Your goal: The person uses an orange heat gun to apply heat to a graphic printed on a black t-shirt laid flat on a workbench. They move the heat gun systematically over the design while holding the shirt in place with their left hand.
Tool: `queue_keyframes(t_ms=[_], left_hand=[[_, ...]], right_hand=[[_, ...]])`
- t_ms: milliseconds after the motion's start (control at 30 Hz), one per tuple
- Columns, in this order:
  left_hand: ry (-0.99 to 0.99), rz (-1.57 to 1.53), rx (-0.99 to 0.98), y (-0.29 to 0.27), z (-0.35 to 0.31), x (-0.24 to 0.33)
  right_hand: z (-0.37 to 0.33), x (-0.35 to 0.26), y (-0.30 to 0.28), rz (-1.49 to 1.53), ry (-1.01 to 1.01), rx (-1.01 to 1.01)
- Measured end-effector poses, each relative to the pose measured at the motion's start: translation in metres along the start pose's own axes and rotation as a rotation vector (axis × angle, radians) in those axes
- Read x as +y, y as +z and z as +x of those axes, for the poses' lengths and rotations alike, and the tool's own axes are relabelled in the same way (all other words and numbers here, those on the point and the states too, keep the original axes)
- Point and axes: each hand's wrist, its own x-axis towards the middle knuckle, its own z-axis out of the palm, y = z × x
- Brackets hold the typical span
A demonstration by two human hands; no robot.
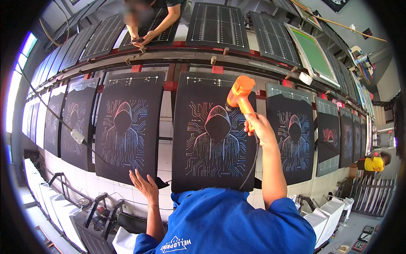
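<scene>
My right hand [261, 128] grips the handle of an orange heat gun [242, 95], whose dark nozzle points down and left. It is over a black T-shirt [186, 161] stretched on a board in front of me, printed with a hooded figure and circuit-like lines in red fading to blue. A dark cord hangs from the handle, running down along the shirt's right side. My left hand [145, 186], fingers spread and holding nothing, is at the lower edge of the neighbouring printed black shirt [103, 95]; whether it touches the cloth I cannot tell.
More printed shirts [291, 114] lie on boards along both sides. Behind a long rail [177, 55] is another row of dark boards [218, 25], with a person's hands [146, 39] over one. A green screen frame [313, 53] leans at right. A cable with an inline box [78, 136] crosses at left.
</scene>
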Motion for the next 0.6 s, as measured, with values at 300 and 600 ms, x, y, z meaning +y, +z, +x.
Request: queue_keyframes(t_ms=[300, 600], left_hand=[[-0.3, 0.195, 0.004, 0.053, 0.066, -0.069], [-0.239, 0.267, -0.158, 0.07, 0.074, -0.046]], right_hand=[[0.001, 0.013, -0.006, -0.034, -0.049, 0.109], [-0.002, 0.014, -0.019, -0.004, -0.024, 0.121]])
